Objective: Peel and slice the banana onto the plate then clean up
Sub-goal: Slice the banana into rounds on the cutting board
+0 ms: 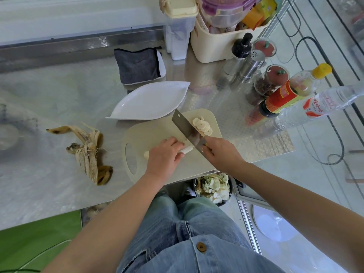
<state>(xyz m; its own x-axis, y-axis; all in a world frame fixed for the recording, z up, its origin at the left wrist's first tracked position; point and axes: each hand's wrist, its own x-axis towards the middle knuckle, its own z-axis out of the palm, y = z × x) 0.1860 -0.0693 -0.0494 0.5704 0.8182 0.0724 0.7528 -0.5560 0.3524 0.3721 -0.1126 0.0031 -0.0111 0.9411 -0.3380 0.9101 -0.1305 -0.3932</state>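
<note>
- Left hand [164, 156] curls over the banana [187, 149] on the board [149, 133]; right hand [220, 152] grips the knife [187, 129].
- Slicing now; slices [201, 126] sit by the blade.
- Next, likely: cut more, then fill the plate [149, 101].

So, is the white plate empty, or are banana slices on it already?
Empty. The white plate shows only bare surface; the cut slices lie on the cutting board.

One wide-angle view, worn at the person's head, looks forward and steeply down onto the metal surface [59, 107]. It sits close above the near edge. The cutting board [157, 133] lies mid-frame with the plate [149, 103] just beyond, the person's jeans [197, 223] fill the bottom, and straight lines bow toward the corners.
</note>
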